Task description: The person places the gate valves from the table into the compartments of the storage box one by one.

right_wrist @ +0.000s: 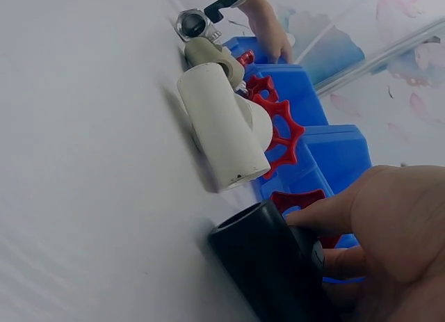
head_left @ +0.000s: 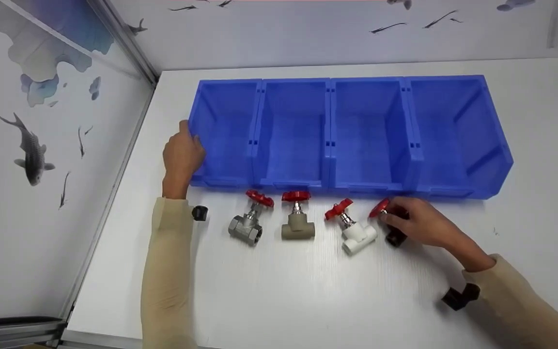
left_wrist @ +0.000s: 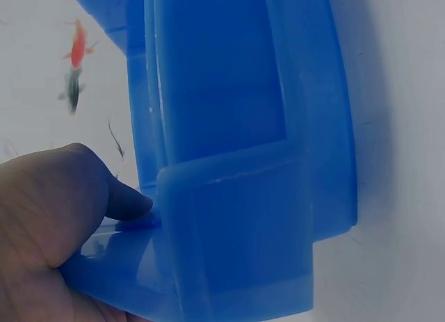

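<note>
My left hand (head_left: pixel 183 154) grips the side wall of the leftmost bin in a row of blue bins (head_left: pixel 288 185); in the left wrist view its thumb (left_wrist: pixel 128 200) lies over the wall. At the row's front right, my right hand (head_left: pixel 419 220) pinches a black valve (right_wrist: pixel 268 259) with a red handwheel by its neck. The hand hides part of this valve in the head view. Left of it lie a white valve (head_left: pixel 356 237), a grey-brown valve (head_left: pixel 298 227) and a metal valve (head_left: pixel 246 228), each with a red handwheel.
The bins stand side by side on a white table (head_left: pixel 279 291), with the valves along their front edge. A printed wall panel (head_left: pixel 66 169) rises at the left and another (head_left: pixel 279 36) behind. Black wrist mounts (head_left: pixel 460 296) sit on both sleeves.
</note>
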`<state>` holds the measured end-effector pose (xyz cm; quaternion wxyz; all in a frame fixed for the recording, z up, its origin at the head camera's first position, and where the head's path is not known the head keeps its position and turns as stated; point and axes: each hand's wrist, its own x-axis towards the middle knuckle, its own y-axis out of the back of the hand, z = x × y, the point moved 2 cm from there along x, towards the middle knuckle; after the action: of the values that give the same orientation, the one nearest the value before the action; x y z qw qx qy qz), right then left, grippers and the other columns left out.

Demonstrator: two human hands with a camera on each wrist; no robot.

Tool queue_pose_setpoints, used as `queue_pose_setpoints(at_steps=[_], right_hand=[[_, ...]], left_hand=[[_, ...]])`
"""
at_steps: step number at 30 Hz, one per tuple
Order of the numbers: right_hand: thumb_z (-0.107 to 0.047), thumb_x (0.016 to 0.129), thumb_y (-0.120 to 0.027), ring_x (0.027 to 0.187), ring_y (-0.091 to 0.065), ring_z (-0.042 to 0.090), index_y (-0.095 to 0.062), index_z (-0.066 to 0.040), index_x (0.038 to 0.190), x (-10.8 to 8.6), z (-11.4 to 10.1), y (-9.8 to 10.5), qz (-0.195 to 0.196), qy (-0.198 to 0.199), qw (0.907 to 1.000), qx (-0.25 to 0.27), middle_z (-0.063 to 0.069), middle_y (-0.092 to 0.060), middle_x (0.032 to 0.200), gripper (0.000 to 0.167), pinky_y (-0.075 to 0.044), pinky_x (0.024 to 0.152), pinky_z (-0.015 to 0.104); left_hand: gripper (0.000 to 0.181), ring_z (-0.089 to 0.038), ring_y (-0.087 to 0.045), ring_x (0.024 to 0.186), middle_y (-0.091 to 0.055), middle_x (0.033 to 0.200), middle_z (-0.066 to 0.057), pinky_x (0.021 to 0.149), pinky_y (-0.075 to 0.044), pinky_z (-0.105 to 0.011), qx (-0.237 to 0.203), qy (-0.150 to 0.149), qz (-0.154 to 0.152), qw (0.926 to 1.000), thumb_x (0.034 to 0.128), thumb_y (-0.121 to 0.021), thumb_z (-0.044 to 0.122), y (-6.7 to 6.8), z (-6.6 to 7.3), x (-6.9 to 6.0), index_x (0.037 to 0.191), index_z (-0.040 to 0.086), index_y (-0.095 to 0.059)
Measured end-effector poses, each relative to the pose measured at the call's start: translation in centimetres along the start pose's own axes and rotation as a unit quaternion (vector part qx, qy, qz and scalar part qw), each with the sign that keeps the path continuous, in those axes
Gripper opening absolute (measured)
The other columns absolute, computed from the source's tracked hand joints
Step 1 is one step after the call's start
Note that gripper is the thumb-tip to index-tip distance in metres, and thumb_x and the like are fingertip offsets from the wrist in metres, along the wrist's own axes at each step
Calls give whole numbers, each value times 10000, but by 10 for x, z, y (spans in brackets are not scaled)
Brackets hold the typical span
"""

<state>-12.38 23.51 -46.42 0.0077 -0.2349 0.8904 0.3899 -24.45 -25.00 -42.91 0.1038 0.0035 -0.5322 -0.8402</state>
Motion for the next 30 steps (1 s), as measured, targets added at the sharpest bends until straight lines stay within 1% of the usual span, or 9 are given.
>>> queue_pose_setpoints(at_steps=[3,9,17,21,24,30], right_hand=[[-235,962,-657,655,-491,137,-624,-98,873,0,1,1,-30,-115,9999,112,2,-531,739,166,-397,570,269],[-290,971,-643,699,-504,160,-623,-79,893,-2,2,3,-142,-299,9984,455,25,-548,773,225,-409,614,281],[-233,996,-594,817,-566,176,-643,-42,990,-3,5,2,-231,-371,9949,909,64,-674,932,198,-438,708,282],[-245,1007,-570,869,-575,191,-630,-33,1035,-5,5,3,-261,-497,9942,917,78,-693,994,222,-441,742,289],[-259,1011,-560,869,-566,201,-617,-30,1058,-6,5,5,-252,-605,9938,893,86,-682,993,241,-441,742,302],[-255,1009,-558,831,-526,202,-602,-26,1047,-8,4,8,-148,-675,9942,827,84,-631,952,237,-421,712,308]], left_hand=[[459,-508,-632,1035,-621,1190,-349,848,-496,-597,3,-5,6,10000,1025,-448,156,0,0,0,1427,-59,-392],[471,-513,-622,1053,-612,1205,-354,862,-489,-600,-5,36,-33,10000,1024,-444,150,1,0,0,1437,-65,-378],[474,-519,-616,1066,-606,1214,-358,866,-485,-604,11,40,-38,10000,1020,-441,146,1,0,-1,1436,-70,-377],[468,-505,-637,1020,-626,1178,-350,826,-503,-591,-3,19,-35,10000,1023,-446,143,0,0,0,1435,-68,-381],[467,-495,-648,999,-634,1168,-345,811,-513,-579,-6,13,-37,10000,1026,-447,141,0,0,0,1438,-67,-380],[477,-497,-635,1042,-617,1211,-344,850,-502,-584,6,74,-43,10000,1024,-450,151,0,0,0,1448,-57,-377]])
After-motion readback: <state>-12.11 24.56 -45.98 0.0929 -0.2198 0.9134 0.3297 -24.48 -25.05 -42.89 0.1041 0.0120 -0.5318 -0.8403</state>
